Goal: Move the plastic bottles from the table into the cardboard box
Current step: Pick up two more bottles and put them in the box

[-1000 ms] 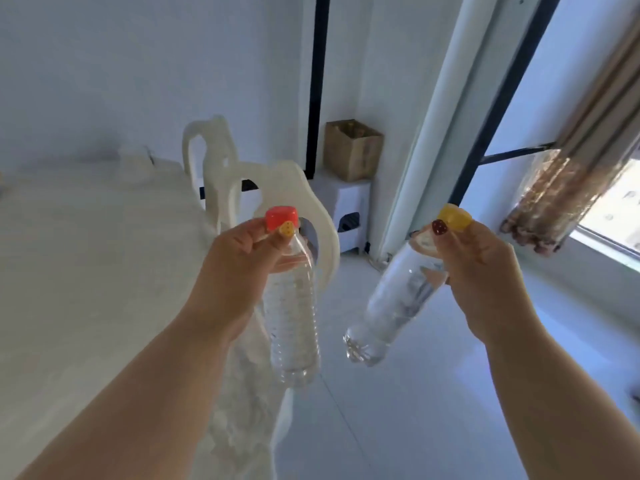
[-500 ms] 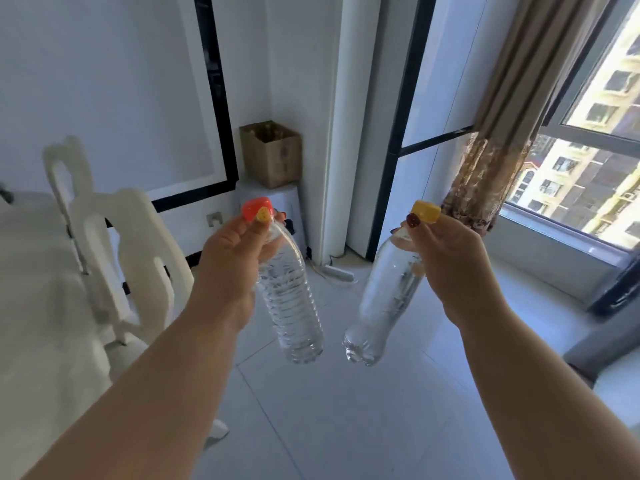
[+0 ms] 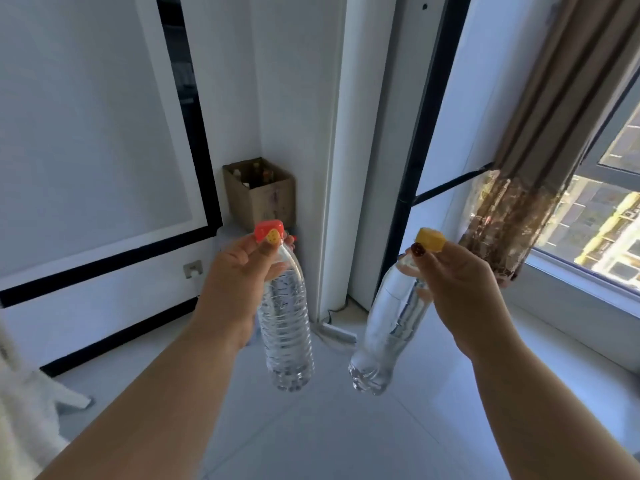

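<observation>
The left hand (image 3: 239,271) grips a ribbed clear bottle (image 3: 285,327) at its neck, fingers closed just under the red cap (image 3: 267,230), so the bottle hangs nearly upright above the floor (image 3: 329,427). The right hand (image 3: 460,282) pinches a smoother clear bottle (image 3: 384,334) the same way beneath its yellow cap (image 3: 429,239); this one tilts, its base swung toward the left bottle (the two stay apart). Both bottles are in the air, well short of the cardboard box (image 3: 261,197), which sits open in the corner beyond the left hand, with several bottle tops showing inside. A brown curtain (image 3: 540,143) hangs beside the window (image 3: 609,216) at right.
</observation>
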